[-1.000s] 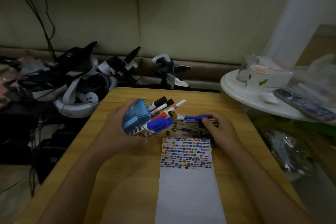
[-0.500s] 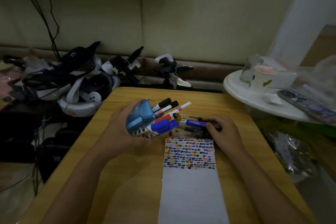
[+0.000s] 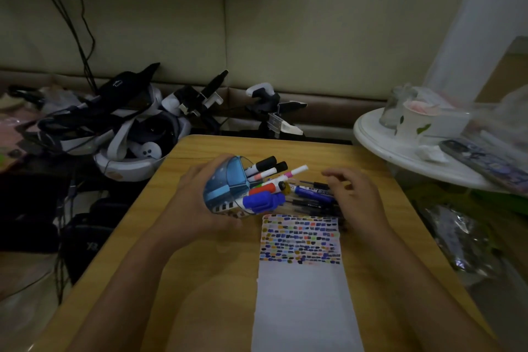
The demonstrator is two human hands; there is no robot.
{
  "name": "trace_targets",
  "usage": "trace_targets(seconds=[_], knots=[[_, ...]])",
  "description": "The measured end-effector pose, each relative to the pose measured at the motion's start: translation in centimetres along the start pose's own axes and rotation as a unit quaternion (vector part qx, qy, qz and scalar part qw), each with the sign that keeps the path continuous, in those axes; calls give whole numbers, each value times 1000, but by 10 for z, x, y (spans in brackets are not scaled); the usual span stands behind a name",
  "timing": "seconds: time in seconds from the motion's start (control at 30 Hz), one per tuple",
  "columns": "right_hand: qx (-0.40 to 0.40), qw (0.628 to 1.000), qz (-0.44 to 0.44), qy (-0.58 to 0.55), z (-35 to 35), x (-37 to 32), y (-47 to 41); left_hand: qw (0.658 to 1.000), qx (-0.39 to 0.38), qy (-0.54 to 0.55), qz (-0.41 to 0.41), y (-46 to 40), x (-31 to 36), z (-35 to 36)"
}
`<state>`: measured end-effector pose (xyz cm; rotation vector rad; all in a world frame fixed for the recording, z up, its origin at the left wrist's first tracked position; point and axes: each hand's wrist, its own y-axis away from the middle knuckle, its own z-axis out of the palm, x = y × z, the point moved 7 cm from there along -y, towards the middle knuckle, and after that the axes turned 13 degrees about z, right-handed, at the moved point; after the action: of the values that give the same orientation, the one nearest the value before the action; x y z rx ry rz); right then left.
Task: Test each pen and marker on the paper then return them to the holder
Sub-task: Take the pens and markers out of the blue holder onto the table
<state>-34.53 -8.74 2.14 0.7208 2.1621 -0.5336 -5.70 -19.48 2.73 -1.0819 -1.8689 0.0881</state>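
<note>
Left hand (image 3: pixel 197 203) grips the blue printed pen holder (image 3: pixel 228 188), tipped toward the right, markers poking out. Right hand (image 3: pixel 354 200) hovers with relaxed fingers over the loose dark pens (image 3: pixel 314 197) (lying just above the swatch-covered white paper (image 3: pixel 303 280)).

paper (image 3: pixel 303 308) cut off below, pens (image 3: pixel 314 203) partly hidden
</note>
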Motion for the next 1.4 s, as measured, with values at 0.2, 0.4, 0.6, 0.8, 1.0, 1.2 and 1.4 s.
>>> trace_targets(seconds=[0.2, 0.4, 0.6, 0.8, 1.0, 1.2, 1.4], knots=[[-167, 983, -36, -70, 21, -74, 41, 999, -22, -30, 12, -1, 9, 2], [-170, 984, -32, -41, 33, -80, 53, 999, -32, -36, 14, 1, 15, 1], [-148, 989, -27, 10, 33, -78, 52, 998, -50, -44, 20, 0, 18, 3], [-151, 984, -66, 67, 31, -84, 49, 996, -57, -54, 30, 1, 19, 4], [-93, 987, -96, 89, 27, -86, 49, 995, -63, -62, 35, 0, 21, 6], [-121, 973, -161, 108, 29, -95, 55, 996, -63, -57, 31, 1, 21, 7], [-159, 972, -162, 62, 28, -98, 55, 997, -55, -41, 30, 1, 21, 6]])
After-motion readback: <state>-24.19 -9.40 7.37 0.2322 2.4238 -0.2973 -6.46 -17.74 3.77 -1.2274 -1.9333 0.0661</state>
